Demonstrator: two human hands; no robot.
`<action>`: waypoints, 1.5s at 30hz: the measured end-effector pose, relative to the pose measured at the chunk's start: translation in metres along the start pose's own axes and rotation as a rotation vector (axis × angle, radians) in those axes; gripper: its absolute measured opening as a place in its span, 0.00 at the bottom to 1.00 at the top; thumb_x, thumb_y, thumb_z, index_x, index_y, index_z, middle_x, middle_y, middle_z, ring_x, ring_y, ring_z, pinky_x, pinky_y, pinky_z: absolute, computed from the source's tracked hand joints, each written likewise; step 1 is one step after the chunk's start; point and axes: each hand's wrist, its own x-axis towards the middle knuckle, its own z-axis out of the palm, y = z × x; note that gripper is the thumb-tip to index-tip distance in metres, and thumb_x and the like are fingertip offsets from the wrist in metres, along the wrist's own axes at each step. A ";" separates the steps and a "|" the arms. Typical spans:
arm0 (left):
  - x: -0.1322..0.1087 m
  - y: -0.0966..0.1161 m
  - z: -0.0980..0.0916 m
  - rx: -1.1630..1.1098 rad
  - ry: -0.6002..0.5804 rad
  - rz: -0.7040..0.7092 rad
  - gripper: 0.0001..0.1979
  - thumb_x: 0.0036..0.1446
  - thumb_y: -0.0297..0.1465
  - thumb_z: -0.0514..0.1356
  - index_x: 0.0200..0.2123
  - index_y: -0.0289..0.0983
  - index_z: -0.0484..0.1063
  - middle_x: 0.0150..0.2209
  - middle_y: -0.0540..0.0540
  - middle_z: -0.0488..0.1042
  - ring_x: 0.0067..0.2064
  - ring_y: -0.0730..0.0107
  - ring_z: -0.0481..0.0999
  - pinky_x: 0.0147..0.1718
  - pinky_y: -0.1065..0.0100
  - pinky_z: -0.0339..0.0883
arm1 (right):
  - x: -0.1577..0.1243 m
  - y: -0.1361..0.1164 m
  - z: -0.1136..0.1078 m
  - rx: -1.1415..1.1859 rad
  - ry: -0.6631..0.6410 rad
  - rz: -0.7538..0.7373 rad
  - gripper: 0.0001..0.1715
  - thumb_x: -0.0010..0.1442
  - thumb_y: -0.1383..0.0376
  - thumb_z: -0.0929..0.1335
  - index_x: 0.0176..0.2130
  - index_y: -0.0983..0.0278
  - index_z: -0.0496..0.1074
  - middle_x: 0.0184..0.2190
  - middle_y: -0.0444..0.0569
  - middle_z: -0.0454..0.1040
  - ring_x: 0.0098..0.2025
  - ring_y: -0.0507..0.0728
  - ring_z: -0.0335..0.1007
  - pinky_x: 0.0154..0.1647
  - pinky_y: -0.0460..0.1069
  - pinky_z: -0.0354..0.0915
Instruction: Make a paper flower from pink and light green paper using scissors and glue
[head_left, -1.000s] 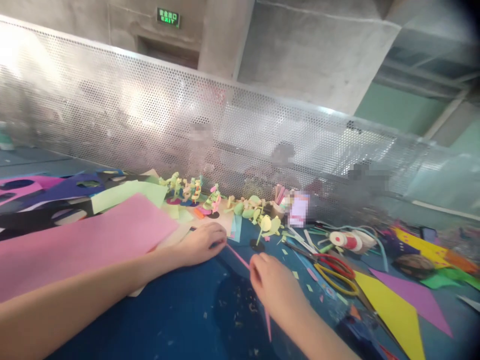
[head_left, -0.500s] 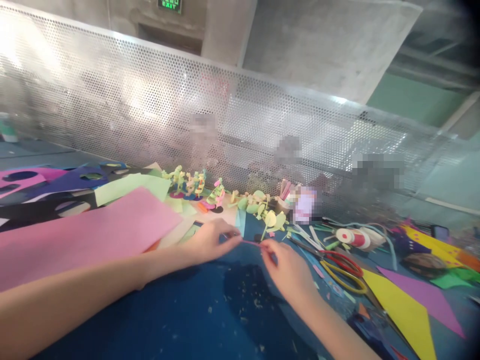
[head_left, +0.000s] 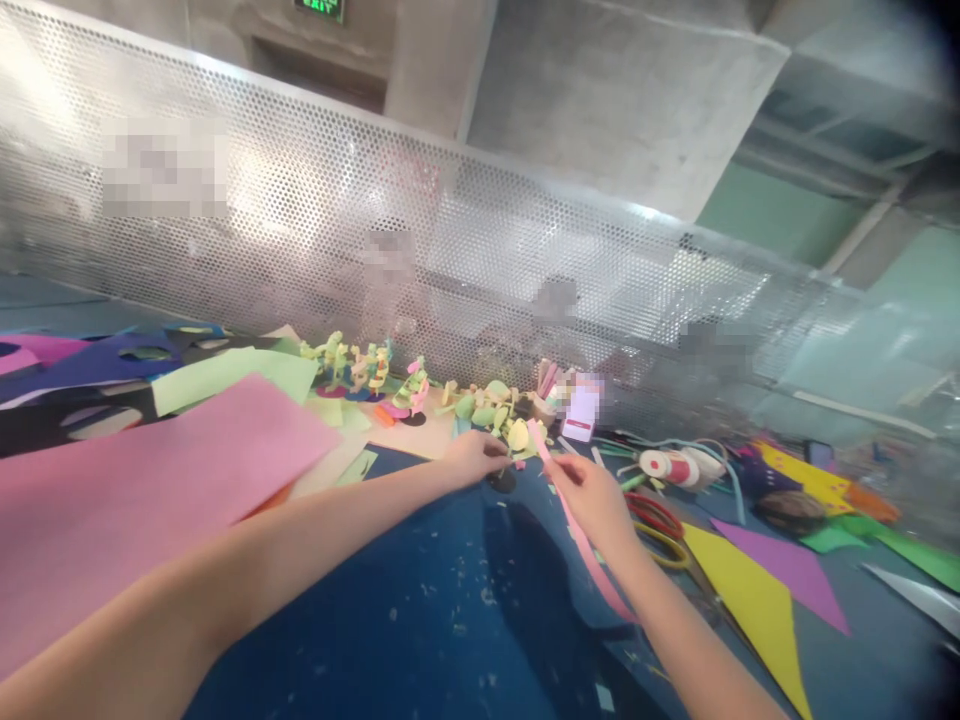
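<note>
My right hand (head_left: 594, 497) pinches a pink strip (head_left: 589, 560) near its upper end; the strip's short tip rises above the fingers and its long part curves down beside the wrist. My left hand (head_left: 476, 458) reaches over the blue table (head_left: 360, 610), fingers pressed together beside a small black disc (head_left: 502, 482). Whatever its fingertips hold is too small to make out. Just behind the hands stand green and yellow paper leaf shapes (head_left: 491, 405).
Pink sheet (head_left: 172, 480) lies at the left. Right of my right hand are red- and yellow-handled scissors (head_left: 660, 530), a yellow sheet (head_left: 750, 590), a purple sheet (head_left: 787, 570) and a ribbon spool (head_left: 667, 467). A phone (head_left: 583, 408) stands behind. A perforated metal screen (head_left: 480, 240) borders the table.
The view has shifted slightly right. My hands have moved apart, and a long pink strip now hangs from my right hand, where a short pink piece was stretched between both hands.
</note>
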 end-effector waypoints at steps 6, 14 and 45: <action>-0.037 0.010 -0.031 0.033 0.005 -0.009 0.14 0.52 0.39 0.56 0.36 0.37 0.75 0.31 0.48 0.77 0.32 0.68 0.73 0.31 0.71 0.65 | -0.007 -0.007 0.015 0.153 -0.181 -0.054 0.16 0.55 0.55 0.64 0.38 0.64 0.69 0.24 0.46 0.73 0.28 0.57 0.71 0.33 0.52 0.65; -0.105 0.013 -0.059 0.044 -0.050 -0.033 0.12 0.56 0.35 0.54 0.39 0.39 0.74 0.36 0.49 0.77 0.37 0.69 0.75 0.38 0.72 0.66 | -0.037 -0.040 0.035 0.318 -0.458 -0.052 0.09 0.57 0.59 0.63 0.35 0.63 0.66 0.23 0.43 0.71 0.28 0.53 0.71 0.30 0.47 0.65; -0.116 0.006 -0.055 -0.202 0.080 0.055 0.08 0.59 0.33 0.51 0.33 0.36 0.67 0.31 0.50 0.68 0.32 0.74 0.70 0.37 0.70 0.67 | -0.027 -0.038 0.015 0.290 -0.825 0.245 0.17 0.60 0.54 0.61 0.37 0.65 0.67 0.30 0.50 0.77 0.31 0.53 0.74 0.33 0.47 0.68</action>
